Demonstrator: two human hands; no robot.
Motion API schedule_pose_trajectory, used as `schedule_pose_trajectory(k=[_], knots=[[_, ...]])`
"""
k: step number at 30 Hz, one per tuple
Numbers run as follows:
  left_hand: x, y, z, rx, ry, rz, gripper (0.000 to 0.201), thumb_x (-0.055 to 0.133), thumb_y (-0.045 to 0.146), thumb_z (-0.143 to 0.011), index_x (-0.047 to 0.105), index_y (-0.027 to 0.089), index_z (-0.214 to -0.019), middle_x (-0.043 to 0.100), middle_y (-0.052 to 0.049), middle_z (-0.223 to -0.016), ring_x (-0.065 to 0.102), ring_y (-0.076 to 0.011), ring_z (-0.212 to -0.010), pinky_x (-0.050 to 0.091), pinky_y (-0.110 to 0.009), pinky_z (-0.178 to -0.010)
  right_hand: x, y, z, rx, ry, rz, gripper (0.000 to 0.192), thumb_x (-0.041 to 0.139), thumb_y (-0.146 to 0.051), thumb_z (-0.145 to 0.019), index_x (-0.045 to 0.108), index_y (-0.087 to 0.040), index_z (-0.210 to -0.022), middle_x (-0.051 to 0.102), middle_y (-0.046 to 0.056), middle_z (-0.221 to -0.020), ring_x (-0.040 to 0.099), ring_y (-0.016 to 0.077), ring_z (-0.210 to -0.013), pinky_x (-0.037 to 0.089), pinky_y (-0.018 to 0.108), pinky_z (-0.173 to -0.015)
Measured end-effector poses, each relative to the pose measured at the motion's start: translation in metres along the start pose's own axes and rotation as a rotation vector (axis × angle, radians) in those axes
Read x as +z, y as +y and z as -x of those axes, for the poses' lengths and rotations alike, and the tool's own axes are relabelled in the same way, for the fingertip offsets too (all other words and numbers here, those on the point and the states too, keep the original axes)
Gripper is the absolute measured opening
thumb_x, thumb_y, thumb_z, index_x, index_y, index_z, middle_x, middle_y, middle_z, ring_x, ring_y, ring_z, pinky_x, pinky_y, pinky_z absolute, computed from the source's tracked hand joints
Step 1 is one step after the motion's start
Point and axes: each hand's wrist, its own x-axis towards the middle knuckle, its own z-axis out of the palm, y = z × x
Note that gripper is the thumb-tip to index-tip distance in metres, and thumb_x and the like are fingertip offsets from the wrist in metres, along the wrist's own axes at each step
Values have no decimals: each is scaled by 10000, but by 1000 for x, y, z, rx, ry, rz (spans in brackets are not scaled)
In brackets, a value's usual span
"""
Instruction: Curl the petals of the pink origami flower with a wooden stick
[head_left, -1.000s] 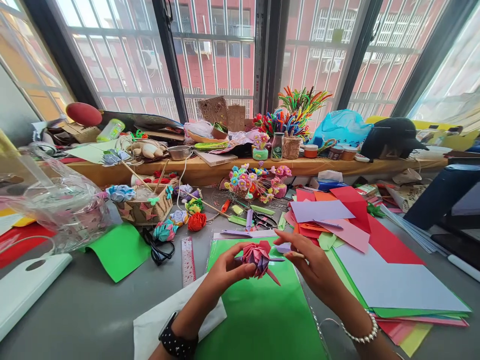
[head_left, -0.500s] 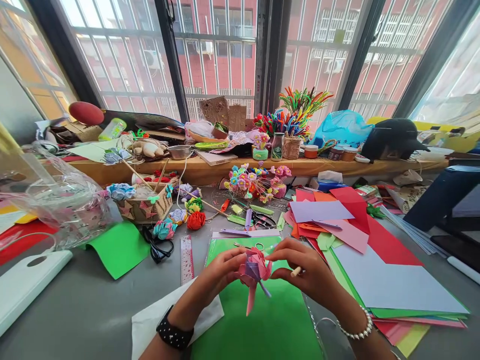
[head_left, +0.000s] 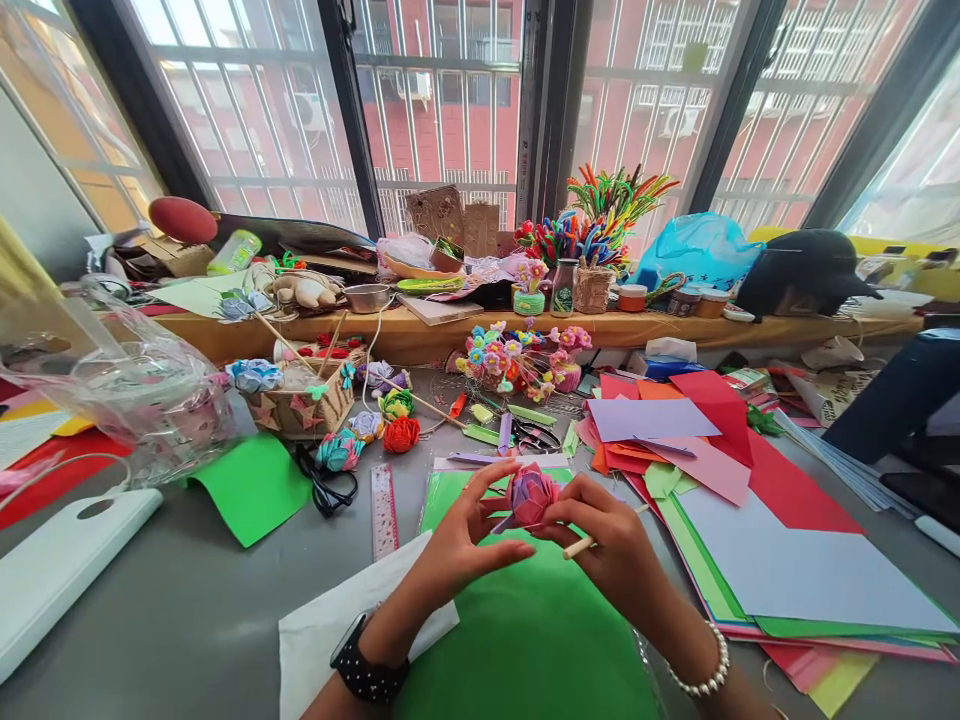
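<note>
A pink and purple paper flower [head_left: 531, 497] is held up over the green sheet, its layered petals turned toward me. My right hand [head_left: 611, 530] pinches the flower's right side between thumb and fingers. A thin wooden stick [head_left: 580, 547] is tucked in that same hand, its blunt end poking out below the fingers. My left hand [head_left: 469, 540] is curved around the flower's left side with the thumb stretched out and apart from it; whether its fingertips touch the petals behind is hidden. A narrow purple strip [head_left: 504, 524] sticks out at the flower's lower left.
Below the hands lies a green sheet [head_left: 525, 640] beside a white paper [head_left: 330, 640]. A pink ruler [head_left: 384, 510], black-handled scissors [head_left: 536, 433] and finished paper flowers [head_left: 401, 434] are further off. Stacked coloured paper [head_left: 817, 570] is at right, a decorated box [head_left: 300, 405] at left.
The flower has been turned and raised slightly, so its petals face me instead of its hanging strips. My left fingers have spread from it, and the wooden stick shows more.
</note>
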Motion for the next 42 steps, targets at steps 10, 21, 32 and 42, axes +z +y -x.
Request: schedule_pose_trajectory(k=[10,21,32,42], knots=[[9,2,0,2,125,-55,508,700,244,-655,449,191,-1094,561,-88,-1110,609,-226,-922,474,-337,-814,-11,-7,-2,67,-157,-90,388,331,-512,-866,560,-198,-883,526,42,-816,540,158,-699,445,272,-611],[7,0,-1,16,164,-55,493,701,271,-651,442,184,-1061,527,-86,-1116,604,-223,-931,478,-325,-814,-20,4,-3,77,-66,14,294,364,-342,-906,605,-216,-1018,601,47,-787,571,162,-701,450,254,-609],[4,-3,0,34,221,-184,438,662,285,-684,460,182,-1058,542,-69,-1087,617,-202,-894,500,-287,-766,-21,-2,-4,206,-148,-202,127,477,-277,-855,565,-186,-858,635,6,-697,590,127,-617,459,207,-563],[6,-4,0,39,159,-194,459,662,281,-691,433,176,-1074,608,-55,-1009,640,-180,-837,502,-285,-761,-13,-2,-4,164,-112,-98,149,552,-307,-820,625,-186,-775,598,7,-652,513,111,-543,389,207,-493]])
